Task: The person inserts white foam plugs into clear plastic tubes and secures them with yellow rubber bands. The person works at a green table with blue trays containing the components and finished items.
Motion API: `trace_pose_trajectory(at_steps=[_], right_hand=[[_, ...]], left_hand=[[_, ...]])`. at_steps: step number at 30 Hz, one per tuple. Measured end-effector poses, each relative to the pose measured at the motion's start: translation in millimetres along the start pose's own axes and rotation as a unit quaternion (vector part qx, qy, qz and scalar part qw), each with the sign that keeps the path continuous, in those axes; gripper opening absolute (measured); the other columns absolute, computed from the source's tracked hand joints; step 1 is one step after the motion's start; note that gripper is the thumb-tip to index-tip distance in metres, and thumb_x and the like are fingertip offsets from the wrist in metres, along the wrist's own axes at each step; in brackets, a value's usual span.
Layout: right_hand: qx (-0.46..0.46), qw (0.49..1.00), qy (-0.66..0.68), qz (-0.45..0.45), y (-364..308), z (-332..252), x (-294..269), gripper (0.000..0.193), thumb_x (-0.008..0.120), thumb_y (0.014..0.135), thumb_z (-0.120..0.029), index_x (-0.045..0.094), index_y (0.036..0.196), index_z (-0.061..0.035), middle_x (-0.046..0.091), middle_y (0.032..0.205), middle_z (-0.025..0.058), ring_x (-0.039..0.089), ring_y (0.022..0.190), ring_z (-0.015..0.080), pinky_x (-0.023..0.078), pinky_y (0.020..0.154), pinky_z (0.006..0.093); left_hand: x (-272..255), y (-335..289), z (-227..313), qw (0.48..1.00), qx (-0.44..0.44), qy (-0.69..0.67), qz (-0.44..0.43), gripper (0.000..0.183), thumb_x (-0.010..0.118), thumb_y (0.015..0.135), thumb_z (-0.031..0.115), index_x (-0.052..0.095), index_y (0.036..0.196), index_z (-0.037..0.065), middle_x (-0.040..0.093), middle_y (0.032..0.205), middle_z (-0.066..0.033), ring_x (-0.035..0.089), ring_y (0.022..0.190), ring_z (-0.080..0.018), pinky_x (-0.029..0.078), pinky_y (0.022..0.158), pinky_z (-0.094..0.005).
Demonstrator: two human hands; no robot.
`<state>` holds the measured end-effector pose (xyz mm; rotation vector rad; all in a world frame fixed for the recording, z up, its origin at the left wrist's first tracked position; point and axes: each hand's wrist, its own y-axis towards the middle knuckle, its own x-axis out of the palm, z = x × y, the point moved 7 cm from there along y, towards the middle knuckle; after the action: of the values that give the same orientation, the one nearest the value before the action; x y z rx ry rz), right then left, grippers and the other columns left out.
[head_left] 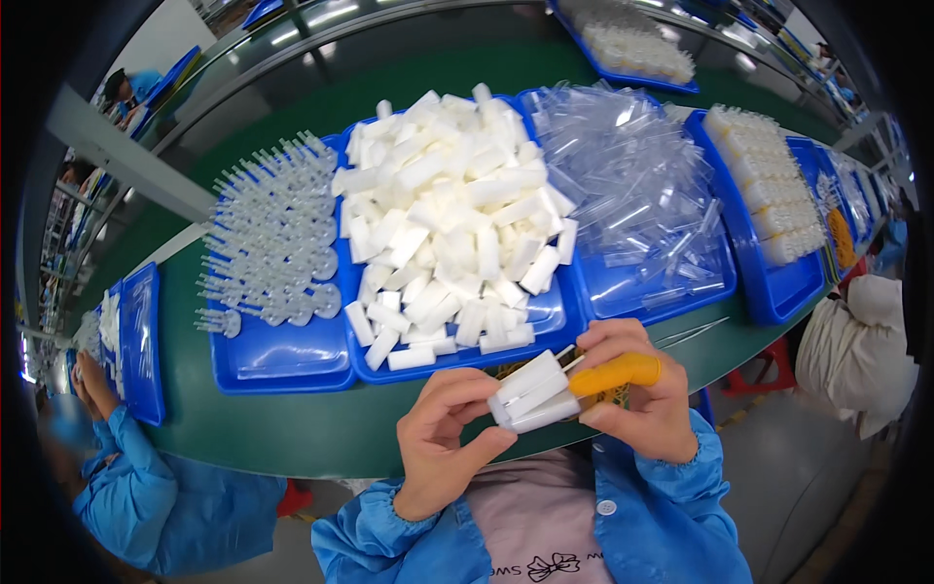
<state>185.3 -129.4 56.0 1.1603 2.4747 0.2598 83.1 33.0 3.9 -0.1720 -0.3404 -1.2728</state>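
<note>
Between my hands, just in front of the middle tray, is a small bundle of white pieces [535, 391] with a translucent end on its left. My left hand [443, 438] has its fingers and thumb closed on that left end. At the other side, my right hand [637, 394] grips the bundle between thumb and fingers, an orange finger cot covering its index finger. A thin pale stick shows at the bundle's upper right. White foam blocks [448, 204] lie heaped in the blue middle tray [555, 316], close beyond my hands.
To the left, a blue tray [282, 365] holds clear stemmed parts [277, 224]. Clear plastic strips [632, 175] fill a tray at right, beside one with packed whitish parts [764, 185]. Tweezers [691, 331] lie on the green table [224, 428]. A blue-sleeved co-worker [146, 477] sits at left.
</note>
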Motion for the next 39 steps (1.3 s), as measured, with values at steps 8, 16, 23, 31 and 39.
trace_pose_trajectory(at_steps=[8,16,23,31,39], right_hand=[[-0.018,0.871,-0.49,0.028,25,17,-80,0.022,0.071,0.066,-0.006,0.068,0.087,-0.0089,0.057,0.088,0.0062,0.054,0.084,0.0233,0.041,0.074,0.0354],[-0.051,0.786,-0.61,-0.089,35,54,-75,0.017,0.07,0.067,-0.011,0.068,0.084,-0.0104,0.05,0.08,0.0037,0.051,0.081,0.0213,0.037,0.075,0.0354],[-0.018,0.913,-0.406,0.019,25,34,-86,0.027,0.071,0.07,-0.005,0.061,0.094,-0.0074,0.059,0.101,0.006,0.057,0.079,0.0169,0.043,0.072,0.0319],[0.129,0.95,0.234,0.163,3,7,-45,0.04,0.062,0.082,-0.001,0.043,0.117,0.0014,0.062,0.098,0.015,0.064,0.079,0.0177,0.052,0.074,0.0286],[0.12,0.968,0.165,0.147,-8,9,-34,0.016,0.06,0.088,-0.012,0.057,0.096,0.0015,0.059,0.074,0.005,0.053,0.063,0.0072,0.043,0.059,0.0204]], left_hand=[[-6,3,0,0.996,-0.029,-0.073,0.038,0.04,0.063,0.07,-0.012,0.055,0.108,-0.009,0.05,0.114,-0.0137,0.056,0.106,-0.0226,0.045,0.095,-0.0359],[-3,4,-3,0.995,-0.038,-0.085,0.033,0.039,0.064,0.07,-0.011,0.056,0.108,-0.008,0.051,0.112,-0.0136,0.057,0.103,-0.0222,0.047,0.092,-0.035],[-6,3,-3,0.993,-0.037,-0.1,0.043,0.039,0.064,0.071,-0.011,0.056,0.109,-0.008,0.051,0.112,-0.0138,0.057,0.104,-0.0227,0.047,0.092,-0.035],[3,-3,10,0.994,0.068,0.078,0.021,0.043,0.078,0.064,-0.004,0.061,0.103,-0.003,0.053,0.11,-0.0145,0.056,0.097,-0.0208,0.049,0.084,-0.0316],[10,-7,25,0.97,0.149,0.194,0.012,0.041,0.082,0.06,0.003,0.064,0.098,-0.001,0.056,0.102,-0.0148,0.058,0.089,-0.0208,0.047,0.078,-0.0303]])
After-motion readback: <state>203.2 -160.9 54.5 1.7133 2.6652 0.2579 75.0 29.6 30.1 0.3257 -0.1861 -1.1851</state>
